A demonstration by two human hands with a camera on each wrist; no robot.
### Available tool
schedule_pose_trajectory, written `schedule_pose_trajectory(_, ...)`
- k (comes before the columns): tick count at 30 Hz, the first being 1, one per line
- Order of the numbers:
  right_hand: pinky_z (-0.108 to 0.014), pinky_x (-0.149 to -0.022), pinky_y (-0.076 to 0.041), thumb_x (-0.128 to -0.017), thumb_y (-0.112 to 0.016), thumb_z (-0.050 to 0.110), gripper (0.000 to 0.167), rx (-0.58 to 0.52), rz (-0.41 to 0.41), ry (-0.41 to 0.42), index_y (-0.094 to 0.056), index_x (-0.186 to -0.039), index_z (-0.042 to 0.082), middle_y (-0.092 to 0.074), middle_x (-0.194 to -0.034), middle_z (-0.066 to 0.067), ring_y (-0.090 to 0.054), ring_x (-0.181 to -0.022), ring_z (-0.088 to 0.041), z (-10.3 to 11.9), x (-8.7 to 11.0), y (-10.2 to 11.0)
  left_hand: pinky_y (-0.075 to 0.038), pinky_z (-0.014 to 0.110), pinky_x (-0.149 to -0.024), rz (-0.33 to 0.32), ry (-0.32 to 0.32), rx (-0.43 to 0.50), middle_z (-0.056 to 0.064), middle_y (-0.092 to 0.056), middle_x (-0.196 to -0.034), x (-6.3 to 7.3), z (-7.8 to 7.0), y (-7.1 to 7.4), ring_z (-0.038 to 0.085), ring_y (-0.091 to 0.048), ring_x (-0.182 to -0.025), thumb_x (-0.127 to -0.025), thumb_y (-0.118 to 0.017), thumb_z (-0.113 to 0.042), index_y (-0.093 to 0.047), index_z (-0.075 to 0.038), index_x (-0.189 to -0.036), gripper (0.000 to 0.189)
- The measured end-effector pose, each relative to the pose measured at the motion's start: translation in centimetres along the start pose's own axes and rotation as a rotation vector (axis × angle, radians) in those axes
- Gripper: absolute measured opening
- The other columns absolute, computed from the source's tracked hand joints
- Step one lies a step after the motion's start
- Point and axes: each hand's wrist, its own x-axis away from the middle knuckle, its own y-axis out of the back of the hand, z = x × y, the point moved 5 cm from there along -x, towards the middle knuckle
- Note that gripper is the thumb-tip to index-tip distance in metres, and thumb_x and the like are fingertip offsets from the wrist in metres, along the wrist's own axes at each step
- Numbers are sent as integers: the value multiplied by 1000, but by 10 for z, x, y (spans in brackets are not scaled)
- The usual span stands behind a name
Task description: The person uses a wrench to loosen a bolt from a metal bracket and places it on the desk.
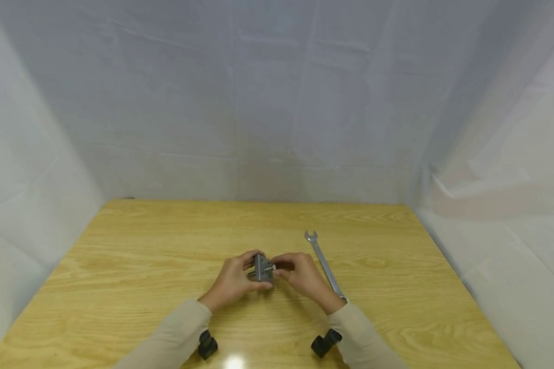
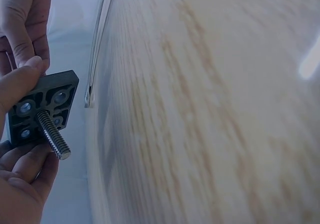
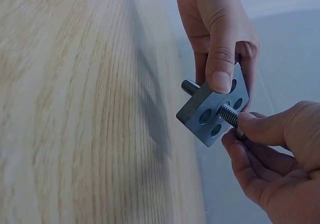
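A square grey metal plate [image 3: 205,107] with several holes is held above the table by my left hand [image 1: 233,282], thumb on one edge and fingers on the opposite one. Through its middle runs a threaded bolt [image 2: 52,134], which sticks out on both sides. On the plate's right side, my right hand [image 1: 302,277] pinches the bolt's end between thumb and fingertips, seen closely in the right wrist view. Those fingers hide most of the bolt's head. The left wrist view shows the plate's ribbed back face and the bolt's free end.
A long combination wrench [image 1: 325,264] lies on the wooden table [image 1: 166,241], right of my right hand, its lower end partly behind that wrist. Pale sheeting [image 1: 277,102] hangs behind the table and at both sides. A black camera mount sits at each wrist.
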Motion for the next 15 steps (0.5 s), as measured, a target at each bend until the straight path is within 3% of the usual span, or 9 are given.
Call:
schedule_pose_trajectory(7, -23, -78, -58, -88, -68, 3, 24, -9, 7, 0, -70, -112, 5, -70, -107, -9, -68, -94, -19, -4, 0, -2, -56, 34, -88, -4, -7, -23, 22, -58, -126, -1, 2, -1, 37, -60, -113, -69, -87, -19, -56, 1, -126, 68)
schedule_pose_trajectory(12, -27, -78, -58, -94, -63, 26, 30, 11, 3, -35, -68, -115, 5, -70, -108, -8, -68, -92, -18, -6, -1, -2, -55, 33, -89, -2, -19, -38, 21, -59, -125, -1, 4, -1, 36, -60, -113, -69, -87, -22, -56, 2, -127, 70)
schedule_pose_trajectory(15, -29, -72, -58, -97, -55, 40, 41, 23, 6, -82, -70, -111, 5, -71, -99, -7, -67, -85, -15, -8, -1, -2, -55, 33, -90, 2, -29, -41, 20, -59, -126, -1, 4, -2, 35, -60, -113, -69, -87, -22, -55, 2, -127, 71)
